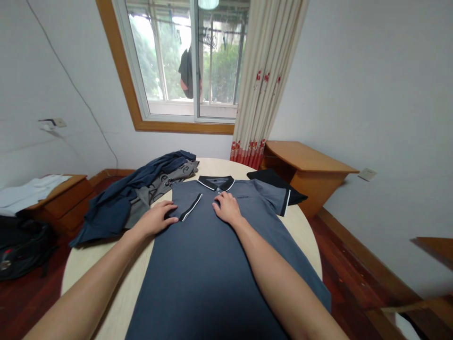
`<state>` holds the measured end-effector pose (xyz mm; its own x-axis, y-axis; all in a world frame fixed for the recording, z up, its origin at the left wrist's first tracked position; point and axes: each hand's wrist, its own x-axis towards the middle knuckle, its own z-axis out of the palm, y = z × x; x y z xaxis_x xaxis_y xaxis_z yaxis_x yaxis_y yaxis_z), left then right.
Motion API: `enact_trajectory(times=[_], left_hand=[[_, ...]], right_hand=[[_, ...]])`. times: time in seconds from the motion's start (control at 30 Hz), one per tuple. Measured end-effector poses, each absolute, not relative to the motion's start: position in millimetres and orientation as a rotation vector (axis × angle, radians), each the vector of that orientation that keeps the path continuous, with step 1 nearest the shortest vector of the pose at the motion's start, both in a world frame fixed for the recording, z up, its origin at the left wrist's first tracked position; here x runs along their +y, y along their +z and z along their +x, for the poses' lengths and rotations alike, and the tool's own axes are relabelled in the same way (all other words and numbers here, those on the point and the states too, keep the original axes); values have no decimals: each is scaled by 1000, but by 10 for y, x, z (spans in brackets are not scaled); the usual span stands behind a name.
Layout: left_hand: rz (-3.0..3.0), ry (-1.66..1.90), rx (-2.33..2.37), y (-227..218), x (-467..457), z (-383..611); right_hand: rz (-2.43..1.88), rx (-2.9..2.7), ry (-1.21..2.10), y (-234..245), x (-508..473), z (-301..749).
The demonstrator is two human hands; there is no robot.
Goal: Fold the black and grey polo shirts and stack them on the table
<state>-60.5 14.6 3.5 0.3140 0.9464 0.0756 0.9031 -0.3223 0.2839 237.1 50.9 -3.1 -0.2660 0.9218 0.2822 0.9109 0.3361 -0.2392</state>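
A grey-blue polo shirt (pixel 198 264) lies spread front-up, its black collar with white edging at the far end. Its left-hand sleeve is folded inward over the chest, so the black-and-white cuff (pixel 191 208) lies slantwise on the front. The other sleeve points out to the right. My left hand (pixel 159 218) rests at the shirt's left edge beside the folded sleeve, thumb and fingers apart. On the chest just below the button placket lies my right hand (pixel 228 208), its fingers loosely bent and thumb spread.
The shirt covers much of a round pale table (pixel 307 236). Crumpled navy and grey clothes (pixel 130 198) lie at its left, and a black folded cloth (pixel 271 178) at the far right. A wooden desk (pixel 307 158) stands behind, with a curtain (pixel 265 80) beside the window.
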Motion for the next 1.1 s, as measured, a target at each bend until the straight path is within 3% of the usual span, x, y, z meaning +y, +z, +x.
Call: enact_trajectory(times=[0.2,0.5,0.77,0.93,1.1], left_hand=[[2404,548,1698,-27,136,-705],[2394,582,1840,27,65,-664],[2342,334,2086,117,-15,-649],[2499,368,1963,127,292,-435],[2374,57,2053,-1,760,-202]], right_hand=[[-1592,-2235,42,-68,540,2385],[-1571,-2235,56,-87,555,2396],[-1574,-2226,78,-72,547,2396],[-1564,-2222,72,-74,542,2395],[-1560,-2214,65,-76,540,2397]])
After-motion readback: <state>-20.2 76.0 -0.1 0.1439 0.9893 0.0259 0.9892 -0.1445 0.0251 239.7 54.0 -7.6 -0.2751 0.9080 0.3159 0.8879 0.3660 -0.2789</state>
